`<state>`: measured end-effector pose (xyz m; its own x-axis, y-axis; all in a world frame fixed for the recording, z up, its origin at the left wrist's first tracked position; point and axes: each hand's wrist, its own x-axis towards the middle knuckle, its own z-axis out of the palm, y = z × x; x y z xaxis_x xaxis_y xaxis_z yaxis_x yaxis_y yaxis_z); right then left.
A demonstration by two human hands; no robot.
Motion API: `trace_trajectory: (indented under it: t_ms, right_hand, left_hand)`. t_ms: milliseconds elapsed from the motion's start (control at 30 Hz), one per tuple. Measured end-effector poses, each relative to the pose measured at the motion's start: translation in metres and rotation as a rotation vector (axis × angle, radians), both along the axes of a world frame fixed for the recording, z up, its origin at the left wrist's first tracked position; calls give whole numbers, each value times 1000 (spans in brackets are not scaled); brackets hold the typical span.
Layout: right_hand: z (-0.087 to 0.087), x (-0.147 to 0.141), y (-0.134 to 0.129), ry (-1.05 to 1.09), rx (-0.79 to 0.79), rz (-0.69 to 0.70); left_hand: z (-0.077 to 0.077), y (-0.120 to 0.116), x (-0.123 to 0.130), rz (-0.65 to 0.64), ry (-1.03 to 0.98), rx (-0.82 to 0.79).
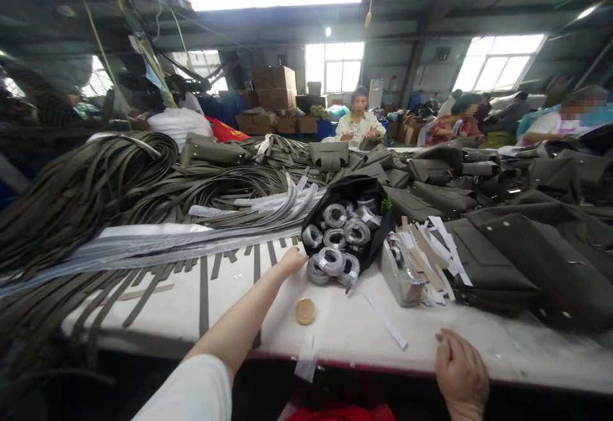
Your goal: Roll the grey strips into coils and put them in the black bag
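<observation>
A black cloth bag lies open on the white table, with several coiled rolls of grey cord or piping at its mouth, some bound with white bands. My left hand reaches forward to the bag's left edge and pinches it; the fingertips are partly hidden. At the table's front edge on the right, my right hand rests with its fingers curled in and nothing visible in them. A round yellow tape roll lies between my arms, nearer the left forearm.
Heaps of dark olive straps and pale plastic strips cover the left. A clear box beside paper strips stands right of the bag. Olive bags pile up at right. People sit across the table, including one person opposite.
</observation>
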<state>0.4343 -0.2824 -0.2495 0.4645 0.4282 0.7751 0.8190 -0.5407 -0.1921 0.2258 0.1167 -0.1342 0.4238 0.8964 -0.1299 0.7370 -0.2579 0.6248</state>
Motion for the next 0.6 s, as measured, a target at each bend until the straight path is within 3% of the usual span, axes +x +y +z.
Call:
trace_trajectory:
  t_ms: [67,133,200,300,467,600]
  right_hand:
    - [17,-21,11,10,35,56]
    - [39,-48,35,50,47,208]
    - [62,-72,71,119,-39,401]
    - [81,-92,136,156,-195,451]
    - [67,-93,223,173,-325,419]
    - [53,-76,253,151,-304,439]
  left_hand:
    - [-11,3,3,-35,4,-128]
    - [-19,4,9,-62,3,-213]
    - [-23,4,15,-71,0,-254]
    - [-22,3,22,-66,-12,-242]
    - [-14,-1,25,-86,-30,-145]
    - [-15,1,25,-119,16,-115]
